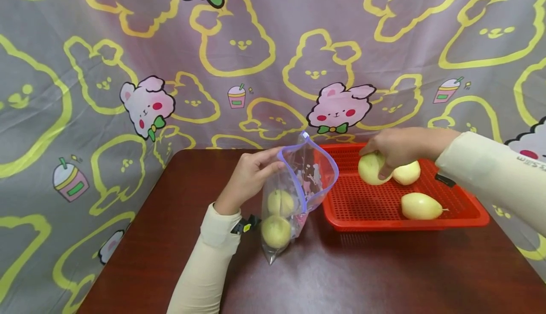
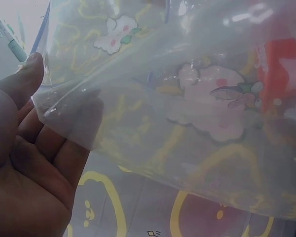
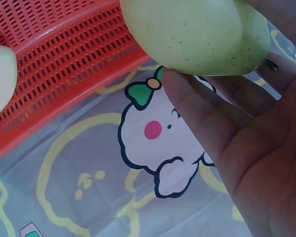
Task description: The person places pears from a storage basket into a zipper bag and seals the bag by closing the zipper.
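Note:
A clear zip bag (image 1: pixel 304 176) with a purple zip rim stands on the table, its mouth wide. My left hand (image 1: pixel 252 174) pinches the bag's left edge between thumb and fingers; the left wrist view shows the thumb (image 2: pixel 29 74) on one side of the film and fingers behind it. Inside the bag two yellow-green pears (image 1: pixel 276 232) sit one above the other. Over the red basket (image 1: pixel 341 205), my right hand (image 1: pixel 390 149) grips another pear (image 1: pixel 370 168) from above. In the right wrist view that speckled pear (image 3: pixel 197 37) is held between thumb and fingers.
Two more pears lie in the basket, one behind the right hand (image 1: pixel 407 173) and one near the front wall (image 1: pixel 421 206). The basket stands at the right of the dark brown table (image 1: pixel 341 271). A patterned cloth (image 1: pixel 264 44) hangs behind the table.

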`<state>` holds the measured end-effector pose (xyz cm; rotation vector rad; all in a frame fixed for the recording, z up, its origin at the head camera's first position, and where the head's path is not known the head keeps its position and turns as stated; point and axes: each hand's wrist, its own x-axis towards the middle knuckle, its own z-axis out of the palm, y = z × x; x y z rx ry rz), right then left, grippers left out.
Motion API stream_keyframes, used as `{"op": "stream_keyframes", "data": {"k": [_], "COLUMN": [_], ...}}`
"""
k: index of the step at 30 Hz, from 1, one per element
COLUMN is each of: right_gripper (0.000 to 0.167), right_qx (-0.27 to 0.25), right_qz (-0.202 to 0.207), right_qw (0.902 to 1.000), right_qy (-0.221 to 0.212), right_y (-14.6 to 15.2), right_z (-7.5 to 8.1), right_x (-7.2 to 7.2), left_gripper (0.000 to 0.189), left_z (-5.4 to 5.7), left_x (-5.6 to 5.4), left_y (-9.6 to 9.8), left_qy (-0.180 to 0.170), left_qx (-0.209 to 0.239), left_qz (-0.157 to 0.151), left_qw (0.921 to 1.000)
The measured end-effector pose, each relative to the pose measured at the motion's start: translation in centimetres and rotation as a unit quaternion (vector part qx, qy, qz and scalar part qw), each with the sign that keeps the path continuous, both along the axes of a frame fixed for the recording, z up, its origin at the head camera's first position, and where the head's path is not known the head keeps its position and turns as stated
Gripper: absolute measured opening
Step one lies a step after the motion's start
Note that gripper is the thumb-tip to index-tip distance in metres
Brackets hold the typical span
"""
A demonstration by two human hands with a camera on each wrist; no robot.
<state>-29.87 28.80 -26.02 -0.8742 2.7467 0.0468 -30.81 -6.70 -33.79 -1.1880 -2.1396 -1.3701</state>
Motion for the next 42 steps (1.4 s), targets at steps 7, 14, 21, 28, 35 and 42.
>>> {"op": "stream_keyframes", "data": {"k": [7, 14, 21, 28, 35, 42], "right_gripper": [0.062, 0.061, 0.063, 0.059, 0.059, 0.058], "right_qx": [0.005, 0.013, 0.021, 0.024, 0.038, 0.028], "right_qz": [0.015, 0.031, 0.038, 0.042, 0.042, 0.071], "right_qw": [0.9998, 0.9994, 0.9988, 0.9987, 0.9978, 0.9963], "right_qy": [0.009, 0.012, 0.023, 0.019, 0.035, 0.039], "right_y": [-0.3, -0.7, -1.1, -1.5, -2.4, -3.6], "right_z": [0.9, 1.8, 2.8, 3.4, 4.3, 5.5], "right_x": [-0.3, -0.2, -0.3, -0.3, -0.6, -0.7], "left_gripper": [0.035, 0.035, 0.035, 0.035, 0.035, 0.035], "left_z": [0.1, -0.1, -0.2, 0.0, -0.1, -0.1], "left_x": [-0.1, 0.0, 0.0, 0.0, -0.2, -0.3], "left_y": [0.1, 0.1, 0.0, 0.0, 0.0, 0.1], "left_qy": [-0.001, -0.013, -0.012, -0.013, -0.016, -0.009], "left_qx": [0.002, 0.002, 0.002, 0.002, -0.002, -0.008], "left_qz": [-0.006, -0.007, -0.009, -0.008, -0.001, 0.010], "left_qw": [1.0000, 0.9999, 0.9999, 0.9999, 0.9999, 0.9999]}}
